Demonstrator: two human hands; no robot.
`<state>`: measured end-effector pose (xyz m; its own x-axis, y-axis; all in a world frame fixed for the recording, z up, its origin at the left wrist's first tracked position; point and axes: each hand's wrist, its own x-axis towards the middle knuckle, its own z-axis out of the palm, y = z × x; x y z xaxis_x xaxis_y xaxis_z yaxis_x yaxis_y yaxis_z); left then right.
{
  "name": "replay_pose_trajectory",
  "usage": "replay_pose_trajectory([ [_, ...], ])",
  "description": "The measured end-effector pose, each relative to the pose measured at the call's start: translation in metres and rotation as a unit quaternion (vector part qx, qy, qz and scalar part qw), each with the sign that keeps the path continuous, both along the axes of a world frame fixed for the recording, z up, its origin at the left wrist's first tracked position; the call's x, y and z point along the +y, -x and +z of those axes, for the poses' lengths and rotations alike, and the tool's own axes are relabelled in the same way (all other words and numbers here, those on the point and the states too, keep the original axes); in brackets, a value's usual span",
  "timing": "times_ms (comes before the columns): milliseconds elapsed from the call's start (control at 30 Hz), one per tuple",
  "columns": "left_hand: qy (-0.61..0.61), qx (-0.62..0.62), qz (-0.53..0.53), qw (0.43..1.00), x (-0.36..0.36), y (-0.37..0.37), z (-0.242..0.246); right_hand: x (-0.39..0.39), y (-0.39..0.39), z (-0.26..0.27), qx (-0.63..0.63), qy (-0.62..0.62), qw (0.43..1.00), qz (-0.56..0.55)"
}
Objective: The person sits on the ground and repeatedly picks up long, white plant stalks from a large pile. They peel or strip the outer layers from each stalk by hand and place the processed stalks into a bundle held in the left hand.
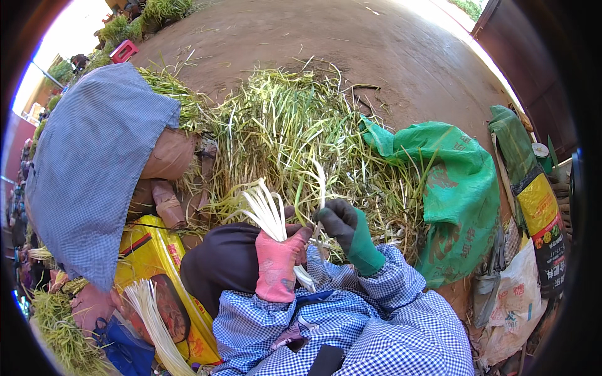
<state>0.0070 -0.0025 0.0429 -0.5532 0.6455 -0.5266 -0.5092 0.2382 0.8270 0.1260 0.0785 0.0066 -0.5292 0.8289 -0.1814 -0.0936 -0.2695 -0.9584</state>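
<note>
My left hand [282, 263], in a pink glove with dark fingertips, is closed round a bundle of white leafy-vegetable stalks [268, 211]; their lower ends stick out below the fist. Just right of it, my right hand [348, 230], in a green glove with a dark coated palm, pinches a pale stalk [321, 181] between thumb and fingers. A greener stalk stands between the two hands. Beyond both hands spreads a large heap of long green and yellowish stalks [282, 122].
A green woven sack [461, 197] lies right of the heap; printed and white sacks [512, 301] stand farther right. At left are a blue checked cloth [103, 155], a yellow sack [160, 244] and a bundle of white stalks [157, 324]. A red stool [124, 50] stands farther off.
</note>
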Motion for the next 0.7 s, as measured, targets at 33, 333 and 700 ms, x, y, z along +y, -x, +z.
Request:
replay_pose_trajectory([
  [33,-0.008,-0.005,0.008,1.0,0.0,0.001,0.0,0.0,-0.001,0.001,0.0,0.017,0.999,-0.039],
  [333,-0.033,-0.029,0.03,0.999,-0.005,0.005,-0.01,0.026,-0.034,-0.012,0.14,0.074,0.963,-0.22],
  [700,-0.072,0.059,0.025,0.995,0.0,0.018,-0.001,0.052,-0.065,0.002,0.156,0.091,0.962,-0.203],
])
